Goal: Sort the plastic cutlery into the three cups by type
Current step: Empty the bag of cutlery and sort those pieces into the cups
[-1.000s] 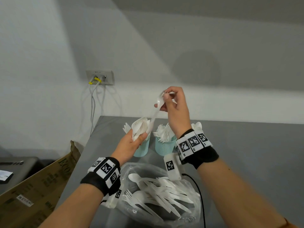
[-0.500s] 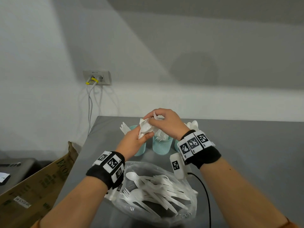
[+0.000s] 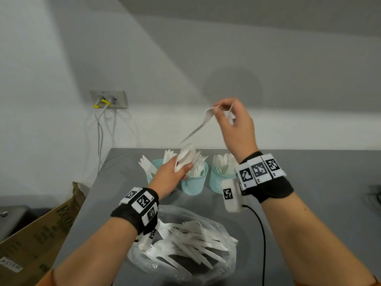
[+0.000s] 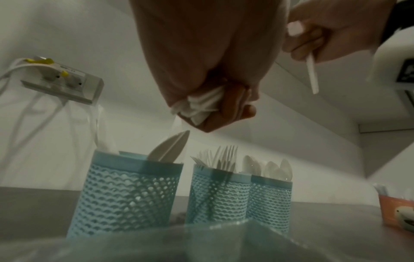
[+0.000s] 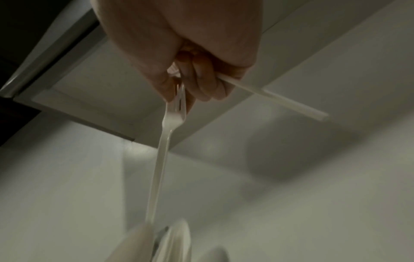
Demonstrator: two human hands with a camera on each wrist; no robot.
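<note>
My left hand (image 3: 172, 175) grips a bundle of white plastic cutlery (image 3: 185, 157), spoon bowls upward, just above the left and middle cups. My right hand (image 3: 231, 120) is raised higher and pinches a white fork (image 3: 207, 116) by its tines, the handle hanging down-left toward the bundle. A second white handle (image 5: 280, 99) sticks out of the same hand's curled fingers. Three light blue mesh cups stand in a row: the left cup (image 4: 125, 191) holds knives, the middle cup (image 4: 217, 193) forks, the right cup (image 4: 271, 198) spoons. A clear bag of mixed cutlery (image 3: 185, 244) lies in front.
The grey table (image 3: 319, 193) ends at the left, where a cardboard box (image 3: 41, 234) stands below. A wall socket (image 3: 108, 99) with cables hangs behind. A black cable (image 3: 261, 234) runs over the table. An orange box (image 4: 396, 211) sits right of the cups.
Half a second ago my right hand was down at the bundle in my left hand. It has risen up and right with a fork drawn out. The left hand stayed put.
</note>
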